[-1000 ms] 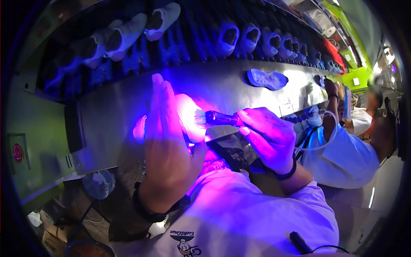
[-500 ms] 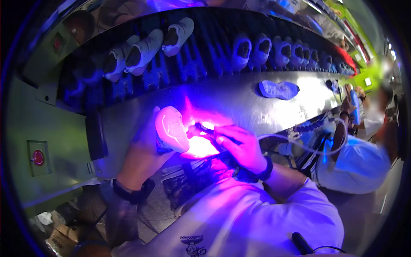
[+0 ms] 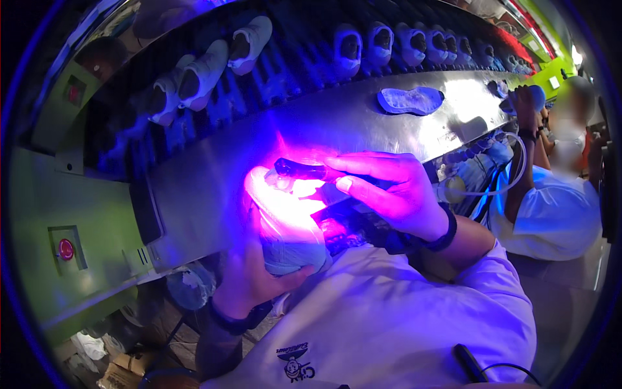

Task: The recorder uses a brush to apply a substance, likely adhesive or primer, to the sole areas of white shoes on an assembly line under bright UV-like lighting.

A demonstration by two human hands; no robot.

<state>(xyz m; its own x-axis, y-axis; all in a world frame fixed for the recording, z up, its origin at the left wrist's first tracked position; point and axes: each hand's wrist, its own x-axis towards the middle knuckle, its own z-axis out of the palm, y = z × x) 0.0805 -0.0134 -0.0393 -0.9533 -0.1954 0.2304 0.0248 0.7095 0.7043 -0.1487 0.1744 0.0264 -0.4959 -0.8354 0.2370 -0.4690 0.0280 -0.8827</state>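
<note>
A pale shoe (image 3: 291,246) is gripped in my left hand (image 3: 251,282), with the thumb across its near end and the fingers along its left side. Its far end and sole edge glow strongly under pink-violet light, so detail there is washed out. In my right hand (image 3: 405,194) is a slim dark tool (image 3: 299,170), pinched between thumb and fingers. The tool's head touches or hovers just over the shoe's far end; glare hides which.
Beyond the metal bench (image 3: 343,123) runs a dark rack (image 3: 298,58) with several white shoes (image 3: 348,52). A pale shoe sole (image 3: 411,102) lies on the bench. Green machine housing (image 3: 97,207) with a red button stands left. A co-worker (image 3: 551,207) sits right, near a pale hose (image 3: 518,162).
My left hand has turned the shoe and brought it nearer, its length now pointing toward me. My right hand has risen, bringing the tool to the shoe's far end. The view has shifted.
</note>
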